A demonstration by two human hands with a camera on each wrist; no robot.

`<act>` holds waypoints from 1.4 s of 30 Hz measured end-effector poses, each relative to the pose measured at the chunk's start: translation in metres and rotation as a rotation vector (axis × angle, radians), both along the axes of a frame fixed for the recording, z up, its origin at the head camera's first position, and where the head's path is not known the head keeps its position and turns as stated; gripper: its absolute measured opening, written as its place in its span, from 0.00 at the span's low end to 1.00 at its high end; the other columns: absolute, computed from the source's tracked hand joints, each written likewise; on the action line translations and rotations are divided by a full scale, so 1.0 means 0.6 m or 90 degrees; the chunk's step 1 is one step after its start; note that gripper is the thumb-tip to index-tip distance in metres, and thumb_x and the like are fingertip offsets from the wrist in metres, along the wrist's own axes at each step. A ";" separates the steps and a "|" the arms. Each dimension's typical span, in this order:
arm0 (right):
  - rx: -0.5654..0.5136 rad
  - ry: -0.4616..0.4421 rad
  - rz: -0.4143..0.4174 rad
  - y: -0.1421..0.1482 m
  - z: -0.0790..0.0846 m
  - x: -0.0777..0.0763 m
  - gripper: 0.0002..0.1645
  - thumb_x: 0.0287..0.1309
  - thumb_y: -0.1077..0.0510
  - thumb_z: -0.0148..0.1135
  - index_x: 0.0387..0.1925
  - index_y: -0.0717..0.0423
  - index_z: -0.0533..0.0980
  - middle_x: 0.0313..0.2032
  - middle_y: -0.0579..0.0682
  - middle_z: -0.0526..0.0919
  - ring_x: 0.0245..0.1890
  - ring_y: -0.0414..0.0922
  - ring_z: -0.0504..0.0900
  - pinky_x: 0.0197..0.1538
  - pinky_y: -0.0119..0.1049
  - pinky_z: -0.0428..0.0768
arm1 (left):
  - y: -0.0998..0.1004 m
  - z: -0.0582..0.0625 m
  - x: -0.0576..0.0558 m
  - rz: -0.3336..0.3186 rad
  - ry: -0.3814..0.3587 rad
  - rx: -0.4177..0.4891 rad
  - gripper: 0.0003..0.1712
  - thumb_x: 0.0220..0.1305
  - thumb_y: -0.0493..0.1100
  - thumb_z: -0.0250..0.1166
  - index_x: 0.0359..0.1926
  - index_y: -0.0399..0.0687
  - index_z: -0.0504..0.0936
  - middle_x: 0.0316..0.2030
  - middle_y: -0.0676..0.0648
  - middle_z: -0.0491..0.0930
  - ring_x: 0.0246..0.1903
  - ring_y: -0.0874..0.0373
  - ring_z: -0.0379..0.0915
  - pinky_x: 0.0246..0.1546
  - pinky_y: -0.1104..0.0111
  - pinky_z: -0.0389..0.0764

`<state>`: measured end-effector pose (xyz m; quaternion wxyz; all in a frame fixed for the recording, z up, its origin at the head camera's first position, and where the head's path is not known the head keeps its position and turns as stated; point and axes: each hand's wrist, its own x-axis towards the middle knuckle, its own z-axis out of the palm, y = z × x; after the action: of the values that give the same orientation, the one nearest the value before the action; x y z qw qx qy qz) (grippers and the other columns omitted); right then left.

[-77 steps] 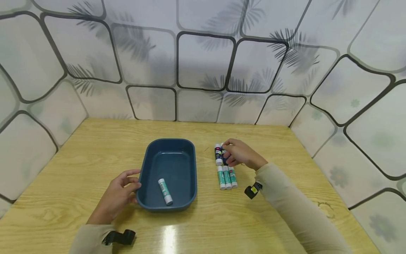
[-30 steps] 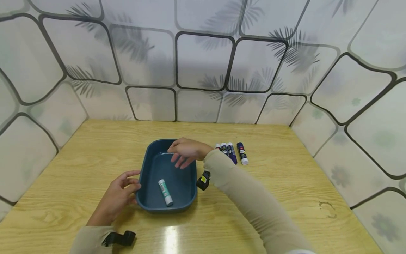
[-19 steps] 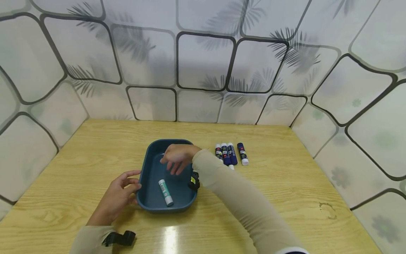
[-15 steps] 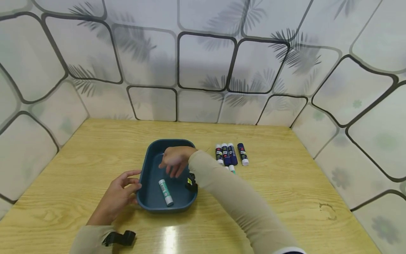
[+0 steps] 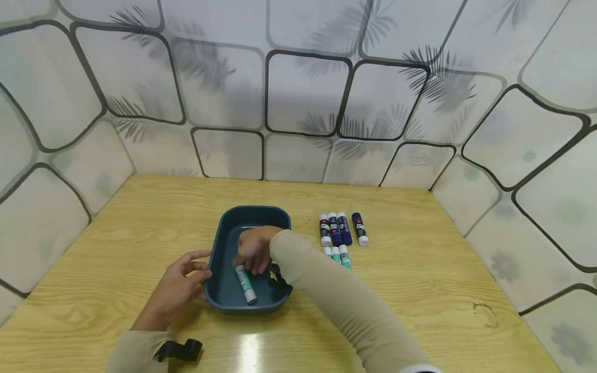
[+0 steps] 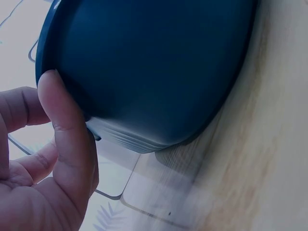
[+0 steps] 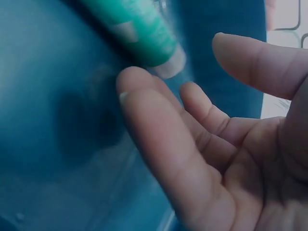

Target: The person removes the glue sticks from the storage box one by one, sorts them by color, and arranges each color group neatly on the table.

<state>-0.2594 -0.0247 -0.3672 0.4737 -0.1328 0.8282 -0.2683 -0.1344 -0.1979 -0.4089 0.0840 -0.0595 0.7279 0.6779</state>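
Note:
A dark blue plastic bin (image 5: 235, 235) stands on the wooden table with one teal-and-white glue stick (image 5: 245, 285) lying on its floor. My right hand (image 5: 254, 249) is down inside the bin at the far end of that stick. In the right wrist view, the fingers (image 7: 163, 130) are spread and loosely bent beside the glue stick (image 7: 144, 33), thumb apart, gripping nothing. My left hand (image 5: 179, 282) rests at the bin's left side. In the left wrist view, a fingertip of the left hand (image 6: 62, 159) touches the bin's rim (image 6: 45, 48).
Right of the bin lie several navy glue sticks (image 5: 335, 230), one navy stick (image 5: 360, 229) standing a little apart from the row. Nearer me are teal glue sticks (image 5: 345, 256), partly hidden by my right sleeve (image 5: 336, 290). Patterned panels (image 5: 308, 98) enclose the table.
My right hand has left the glue sticks on the table, crossed left over the bin and lowered to the teal stick inside. The left hand has stayed at the bin.

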 end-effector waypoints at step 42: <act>-0.064 0.123 -0.126 -0.024 -0.031 0.014 0.15 0.58 0.56 0.67 0.38 0.60 0.71 0.29 0.56 0.81 0.22 0.46 0.81 0.26 0.36 0.81 | 0.001 0.003 -0.001 -0.003 -0.017 -0.010 0.28 0.69 0.32 0.54 0.69 0.40 0.61 0.47 0.39 0.67 0.35 0.55 0.73 0.29 0.63 0.81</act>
<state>-0.2507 -0.0388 -0.3855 0.3560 -0.0991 0.8643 -0.3411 -0.1347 -0.1973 -0.4070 0.0949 -0.0673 0.7323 0.6710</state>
